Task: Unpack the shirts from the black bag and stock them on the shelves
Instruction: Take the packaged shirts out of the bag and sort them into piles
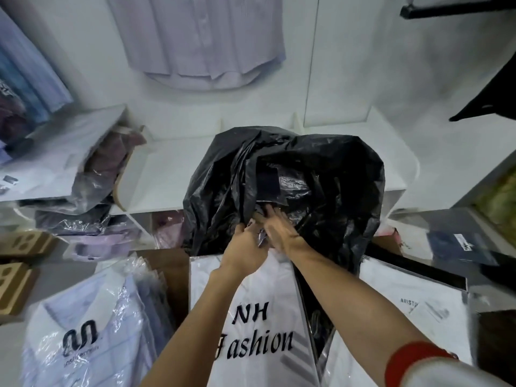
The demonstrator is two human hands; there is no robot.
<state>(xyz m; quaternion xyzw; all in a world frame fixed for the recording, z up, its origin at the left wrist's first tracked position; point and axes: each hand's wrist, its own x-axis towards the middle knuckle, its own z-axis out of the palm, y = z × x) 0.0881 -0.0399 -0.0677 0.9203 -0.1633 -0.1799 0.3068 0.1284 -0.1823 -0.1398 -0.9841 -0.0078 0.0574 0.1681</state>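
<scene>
**Opening the black bag at the shelf edge**

Reaching forward, both hands meet at the mouth of the black bag (293,185), which sits bulging on the white shelf (156,174) directly ahead. The left hand (247,241) grips a gathered fold of the bag's plastic at the near lip, fingers curled round it. The right hand (280,229) lies just beside it, fingers fairly straight and pressed into the opening; whether they have hold of anything inside cannot be told. A dark, film-wrapped shirt (290,185) shows within the opening, above the hands.

Surroundings noted: wrapped shirts (92,325) stacked lower left, a white "NH Fashion" bag (257,331) under the forearms, more wrapped stock (106,163) heaped at the left of the shelf, a pale shirt (201,43) hanging on the wall behind.

Assessment: unpacking appears to be at an early stage; the bag looks full and no shirt is out of it in hand.

Recommendations for the step in hand:
- Hold the lip firmly with the left hand and pull it down and toward the body, so the mouth stays wide.
- Slide the right hand flat under the top shirt and lift it by its stiff packaging, not by loose film.
- Keep the bag seated on the shelf; thin plastic may tear or the load may tip forward if dragged.
</scene>
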